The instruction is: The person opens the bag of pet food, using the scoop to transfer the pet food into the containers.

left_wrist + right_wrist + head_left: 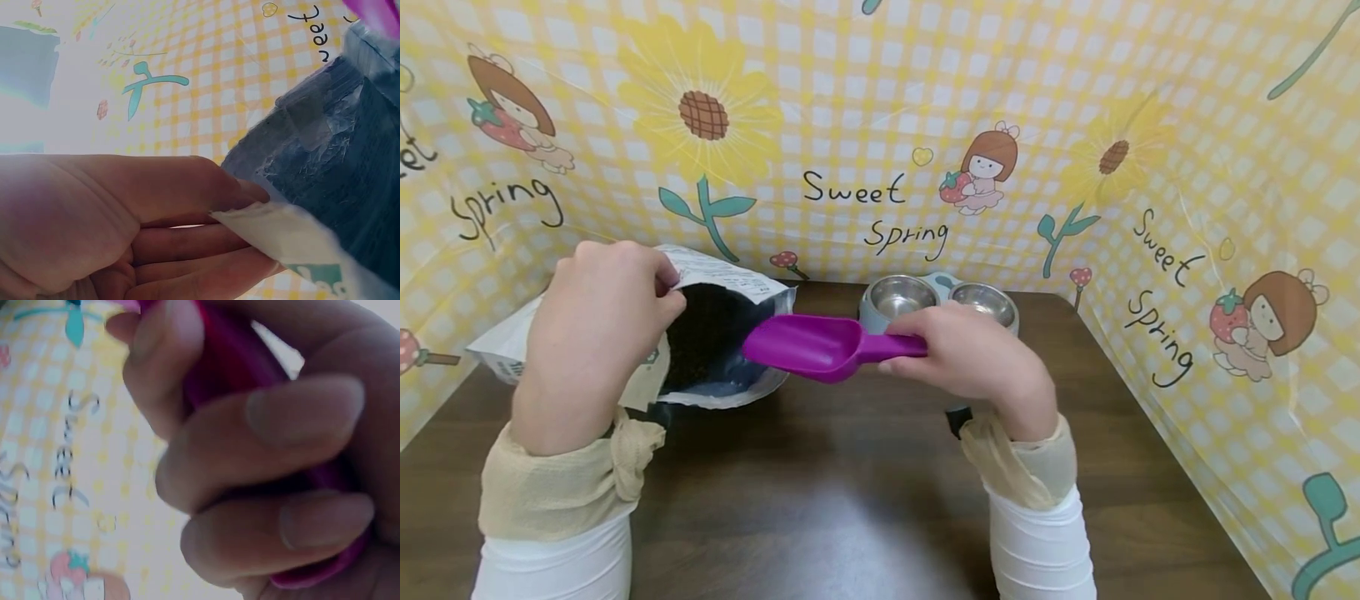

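Note:
A purple scoop (808,343) is gripped by its handle in my right hand (973,350); in the right wrist view the fingers curl round the purple handle (237,369). The scoop's bowl looks bare, and its tip overlaps the right side of the bag's mouth in the head view. My left hand (598,329) pinches the torn edge of the bag (722,271) between thumb and fingers, as the left wrist view shows at the pale bag edge (281,237). The bag gapes open, with dark granular stuff (700,342) inside.
Behind my right hand, near the back edge of the brown table (850,500), stands a grey-blue double feeder with two steel bowls (902,296). A yellow checked cloth (850,108) with printed flowers hangs round the back and sides.

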Tool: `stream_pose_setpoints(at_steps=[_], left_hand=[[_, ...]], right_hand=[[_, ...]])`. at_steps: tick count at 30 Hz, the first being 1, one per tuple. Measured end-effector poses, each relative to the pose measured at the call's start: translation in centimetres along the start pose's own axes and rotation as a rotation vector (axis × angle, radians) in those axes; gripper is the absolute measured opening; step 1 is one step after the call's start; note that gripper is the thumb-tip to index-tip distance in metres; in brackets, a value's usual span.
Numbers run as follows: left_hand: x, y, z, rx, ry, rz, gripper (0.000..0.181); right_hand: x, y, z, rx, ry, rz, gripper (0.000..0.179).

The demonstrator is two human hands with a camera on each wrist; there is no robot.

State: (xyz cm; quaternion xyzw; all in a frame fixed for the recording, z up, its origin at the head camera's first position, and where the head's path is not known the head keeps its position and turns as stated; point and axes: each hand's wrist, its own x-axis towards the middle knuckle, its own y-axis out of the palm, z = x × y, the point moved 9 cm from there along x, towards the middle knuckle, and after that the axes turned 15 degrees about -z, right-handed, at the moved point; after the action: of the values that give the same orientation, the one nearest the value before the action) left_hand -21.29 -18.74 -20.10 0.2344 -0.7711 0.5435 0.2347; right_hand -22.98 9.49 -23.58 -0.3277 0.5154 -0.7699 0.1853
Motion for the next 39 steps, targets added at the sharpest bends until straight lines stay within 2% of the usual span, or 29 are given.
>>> stream_pose_setpoints(at_steps=[7,10,15,20,24,29,35,39], left_hand=[[0.0,0.0,0.0,0.002,0.0,-0.003,0.016],[0.1,0.1,0.1,0.004,-0.002,0.003,0.016],[0.0,0.2,0.1,0.005,-0.007,0.018,0.016],[0.1,0.3,-0.2,0.0,-0.001,0.026,0.016],[0.0,0.3,-0.3,0.0,0.006,0.025,0.016],[0.0,0.4,-0.3,0.003,0.006,0.038,0.016],[-0.1,0.4,-0.3,0.0,-0.003,0.039,0.015],[0.0,0.2,-0.2,-0.002,-0.005,0.03,0.015]], right_hand=[[2.3,1.9,2.7,-0.098,0.068,-0.013,0.024],[3.1,2.8,3.9,-0.145,0.067,-0.029,0.029],[4.3,4.3,5.8,-0.253,0.041,-0.069,0.036],[5.1,5.5,7.1,-0.406,0.01,-0.153,0.034],[5.4,6.2,8.0,-0.504,-0.003,-0.216,0.029],[5.3,7.4,9.6,-0.607,-0.047,-0.288,0.036],[5.5,9.3,11.4,-0.683,-0.106,-0.341,0.04],[6.0,10.5,12.0,-0.696,-0.134,-0.366,0.038]])
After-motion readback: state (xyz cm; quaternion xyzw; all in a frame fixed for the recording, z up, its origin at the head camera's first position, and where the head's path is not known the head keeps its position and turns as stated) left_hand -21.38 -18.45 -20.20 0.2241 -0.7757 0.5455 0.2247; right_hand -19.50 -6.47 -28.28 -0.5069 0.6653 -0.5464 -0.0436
